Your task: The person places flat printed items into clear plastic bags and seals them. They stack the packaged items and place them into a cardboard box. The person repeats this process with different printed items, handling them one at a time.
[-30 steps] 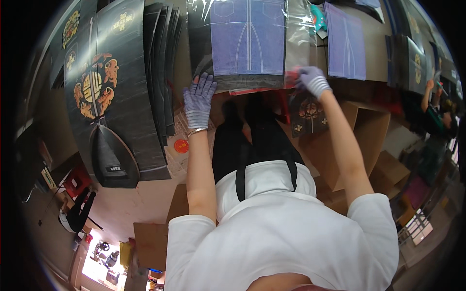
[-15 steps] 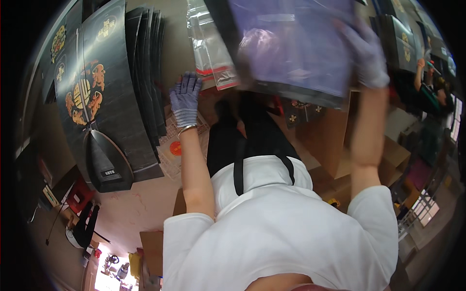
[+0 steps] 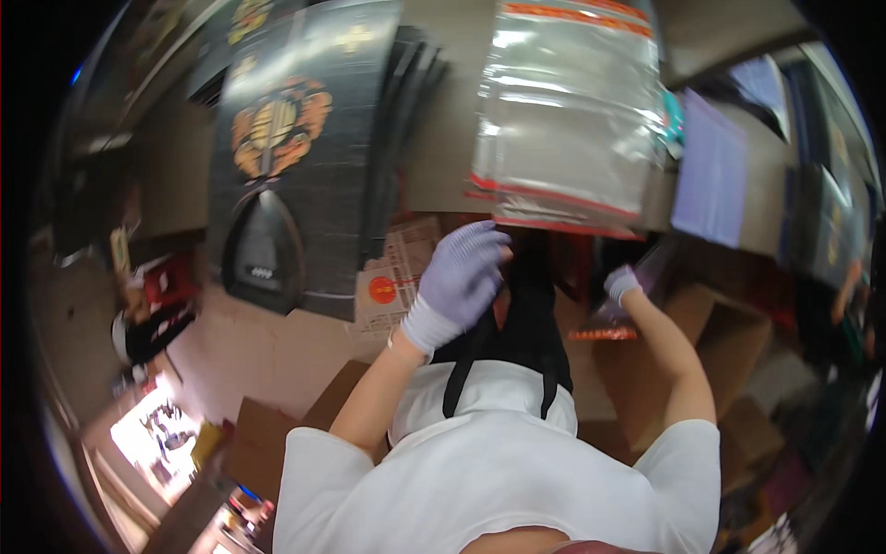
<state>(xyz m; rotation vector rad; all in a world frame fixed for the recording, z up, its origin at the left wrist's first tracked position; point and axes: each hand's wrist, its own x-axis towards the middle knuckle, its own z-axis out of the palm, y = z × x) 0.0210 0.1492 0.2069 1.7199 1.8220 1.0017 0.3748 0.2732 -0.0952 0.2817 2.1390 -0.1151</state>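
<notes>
My left hand (image 3: 464, 282), in a pale striped glove, is in front of my lap near the table edge. Its fingers are loosely bent and apart, with nothing visible in them. Just beyond it, a stack of clear plastic bags (image 3: 572, 129) with red and orange edges lies on the table. Below the table edge on the right, my gloved right hand (image 3: 622, 284) is closed at a see-through plastic bag (image 3: 653, 266). Motion blur softens the bag, and its contents cannot be made out. An orange printed strip (image 3: 602, 333) shows below that hand.
Black printed gift bags (image 3: 295, 166) stand stacked on the left of the table. A purple sheet-like item (image 3: 709, 171) lies to the right of the clear bags. Open cardboard boxes (image 3: 655, 369) are on the floor at my right. A person's arm (image 3: 844, 295) shows far right.
My right hand has come down from the purple plastic-covered item over the table to below its edge. My left hand has lifted and moved inward. The whole view has swung.
</notes>
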